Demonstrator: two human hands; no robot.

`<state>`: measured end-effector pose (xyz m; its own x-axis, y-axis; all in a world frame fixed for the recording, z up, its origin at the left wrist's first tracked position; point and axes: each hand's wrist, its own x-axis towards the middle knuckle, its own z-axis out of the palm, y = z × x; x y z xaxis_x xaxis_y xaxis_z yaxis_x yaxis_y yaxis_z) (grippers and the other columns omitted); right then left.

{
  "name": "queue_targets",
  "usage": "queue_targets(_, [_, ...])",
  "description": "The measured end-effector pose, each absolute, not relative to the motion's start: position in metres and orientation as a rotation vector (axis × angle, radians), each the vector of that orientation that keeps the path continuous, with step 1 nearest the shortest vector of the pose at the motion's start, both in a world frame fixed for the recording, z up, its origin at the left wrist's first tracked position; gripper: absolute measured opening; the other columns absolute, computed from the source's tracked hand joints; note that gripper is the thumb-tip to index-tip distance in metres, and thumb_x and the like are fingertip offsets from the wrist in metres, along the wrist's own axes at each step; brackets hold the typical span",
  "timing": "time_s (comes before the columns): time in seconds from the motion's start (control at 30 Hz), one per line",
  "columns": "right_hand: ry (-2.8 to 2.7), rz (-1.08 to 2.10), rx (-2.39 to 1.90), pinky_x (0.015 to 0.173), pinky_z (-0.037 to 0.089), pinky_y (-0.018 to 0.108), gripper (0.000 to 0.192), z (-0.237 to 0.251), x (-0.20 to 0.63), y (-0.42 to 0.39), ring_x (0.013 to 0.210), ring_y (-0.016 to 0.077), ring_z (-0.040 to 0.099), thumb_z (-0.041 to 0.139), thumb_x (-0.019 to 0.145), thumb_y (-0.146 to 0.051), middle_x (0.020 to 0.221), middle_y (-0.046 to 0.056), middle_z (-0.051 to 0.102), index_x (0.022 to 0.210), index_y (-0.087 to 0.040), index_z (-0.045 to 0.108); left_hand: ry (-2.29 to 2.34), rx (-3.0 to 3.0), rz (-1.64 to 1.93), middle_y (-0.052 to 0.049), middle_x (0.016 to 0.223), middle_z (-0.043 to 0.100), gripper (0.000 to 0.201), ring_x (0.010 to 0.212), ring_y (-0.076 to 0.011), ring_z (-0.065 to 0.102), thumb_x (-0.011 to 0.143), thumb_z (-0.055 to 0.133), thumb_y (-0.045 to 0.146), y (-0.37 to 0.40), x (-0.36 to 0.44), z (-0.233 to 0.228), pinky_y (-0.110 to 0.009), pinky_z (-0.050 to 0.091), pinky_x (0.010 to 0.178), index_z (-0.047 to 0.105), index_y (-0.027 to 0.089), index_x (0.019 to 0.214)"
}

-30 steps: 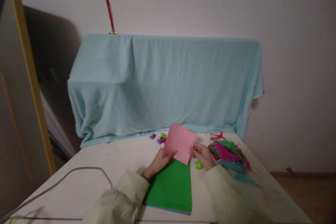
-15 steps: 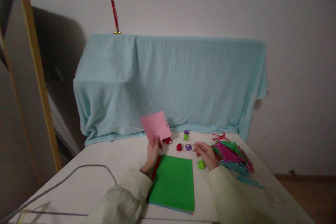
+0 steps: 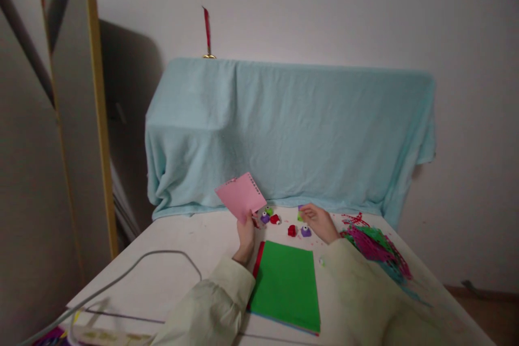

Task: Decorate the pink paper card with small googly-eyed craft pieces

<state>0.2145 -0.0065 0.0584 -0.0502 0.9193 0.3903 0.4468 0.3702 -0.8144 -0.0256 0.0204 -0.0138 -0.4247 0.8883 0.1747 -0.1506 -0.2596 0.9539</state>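
Pale walls and a light-blue blanket [image 3: 290, 130] draped over something bulky are backing a white counter [image 3: 182, 259] where a person in cream sleeves is working with coloured paper. Their left hand [image 3: 246, 235] is holding a pink sheet [image 3: 240, 196] upright above the counter's middle, its grip closed on the sheet's lower corner – thumb and fingers pinching only a small patch of paper. Their right hand [image 3: 320, 221] is reaching in among a scatter of small craft punches [image 3: 292, 230] just beyond the sheet; its fingers are curled over a purple-and-green one [image 3: 300, 214], though whether the grip is actually closing on it cannot be told from here.

Judging by the pose, the careful way is keeping the pinch near the corner firm, so the sheet does not flop, and picking one punch cleanly without knocking its neighbours.

That pink sheet is looking thin, flat and squarish, tilted like a diamond, with a row of tiny holes or marks along its upper right edge – too small to read. A green paper stack [image 3: 286, 285] is lying below the hands, and punched, lacy offcuts [image 3: 375, 243] are piling up to the right. A grey cable [image 3: 133, 270] is crossing the counter's left side beside a gold-framed mirror [image 3: 79, 119].
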Motion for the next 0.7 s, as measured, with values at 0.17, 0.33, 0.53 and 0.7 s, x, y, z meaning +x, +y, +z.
queue_targets(0.17, [-1.946,0.374,-1.314,0.077,0.043,0.031,0.020,0.056,0.148,0.018,0.079,0.0188,0.059,0.065,0.071,-0.026,0.081,0.004,0.066,0.090,-0.021,0.065,1.218,0.920,1.807,0.002,0.045,0.047,0.041,0.041,-0.0107,0.046,0.080,0.047,0.052,0.018,-0.024,-0.010,-0.023,0.038,0.047,0.051,0.016,0.061])
queue_targets(0.33, [-2.093,0.001,-1.605,0.086,0.036,0.035,0.025,0.036,0.093,0.022,0.099,0.0257,0.053,0.068,0.072,-0.039,0.093,0.010,0.066,0.088,-0.020,0.066,1.189,0.865,1.853,0.003,0.041,0.045,0.042,0.040,-0.0097,0.043,0.079,0.049,0.049,0.021,-0.025,-0.011,-0.023,0.037,0.046,0.047,0.017,0.052])
queue_targets(0.53, [-2.061,-0.120,-1.738,0.086,0.032,0.035,0.021,0.033,0.077,0.026,0.100,0.0257,0.053,0.065,0.075,-0.036,0.095,0.011,0.065,0.087,-0.018,0.064,1.210,0.870,1.841,0.003,0.039,0.043,0.042,0.038,-0.0099,0.043,0.078,0.051,0.048,0.024,-0.025,-0.016,-0.022,0.036,0.045,0.046,0.018,0.049])
queue_targets(0.7, [-1.797,0.084,-1.632,0.069,0.039,0.029,0.021,0.054,0.104,0.031,0.077,0.0200,0.060,0.058,0.080,-0.038,0.078,0.006,0.066,0.089,-0.019,0.059,1.211,0.882,1.816,0.004,0.038,0.041,0.046,0.038,-0.0094,0.040,0.074,0.055,0.054,0.020,-0.021,-0.011,-0.022,0.032,0.043,0.044,0.018,0.047])
